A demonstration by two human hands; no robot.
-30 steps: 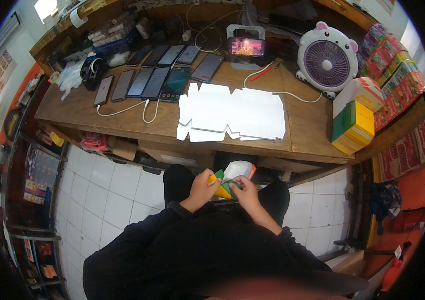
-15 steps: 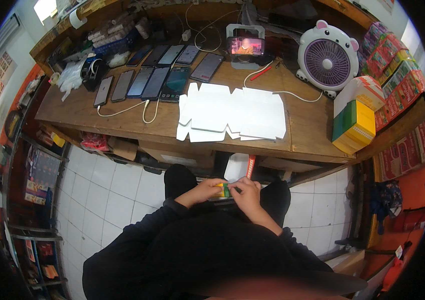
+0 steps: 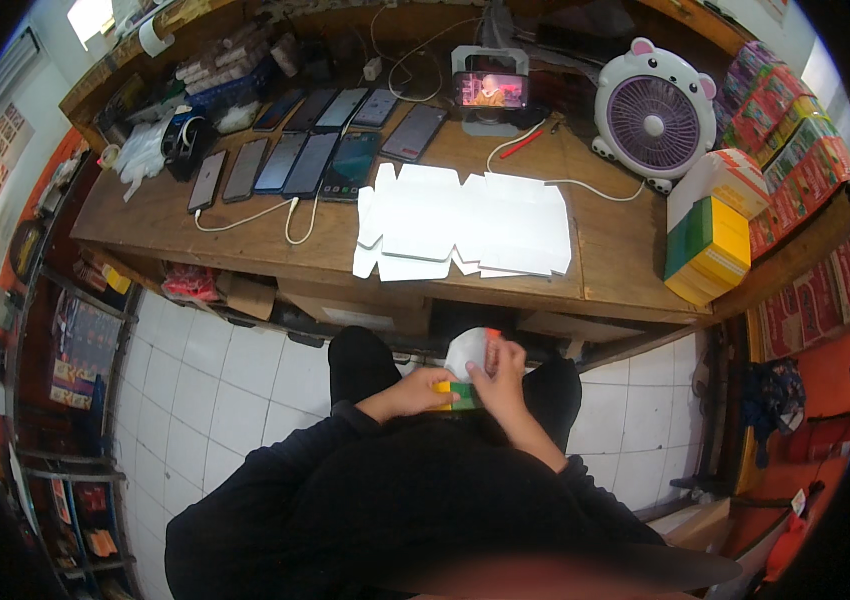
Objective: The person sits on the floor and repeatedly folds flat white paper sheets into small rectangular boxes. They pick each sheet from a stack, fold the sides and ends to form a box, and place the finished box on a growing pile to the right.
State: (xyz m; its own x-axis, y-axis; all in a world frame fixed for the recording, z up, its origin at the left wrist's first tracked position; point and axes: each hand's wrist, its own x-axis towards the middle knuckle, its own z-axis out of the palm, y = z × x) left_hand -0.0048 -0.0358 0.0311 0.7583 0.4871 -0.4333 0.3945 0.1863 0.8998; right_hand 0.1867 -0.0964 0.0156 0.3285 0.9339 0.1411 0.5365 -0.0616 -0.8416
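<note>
Over my lap, a small cardboard carton (image 3: 462, 397), yellow and green outside, is between my hands. My left hand (image 3: 410, 393) grips its yellow left end, fingers closed. A white panel with an orange edge (image 3: 466, 352) rises behind the coloured part, apparently of the same carton. My right hand (image 3: 501, 382) pinches this panel at its right side, thumb on the white face. The carton's underside is hidden. On the desk in front lie flat white carton blanks (image 3: 465, 222), stacked with notched edges. Finished-looking yellow and green cartons (image 3: 710, 250) stand at the desk's right end.
Several phones (image 3: 285, 165) lie in rows on the wooden desk (image 3: 625, 265), some with white cables. A phone on a stand (image 3: 491, 90) shows a picture. A bear-shaped fan (image 3: 653, 115) stands right of it, beside colourful packets (image 3: 795, 150). Tiled floor (image 3: 215, 390) lies below.
My right hand has shifted from the green part to the white panel, which is bent nearer and lower. The coloured part has come slightly closer to me and shows more green.
</note>
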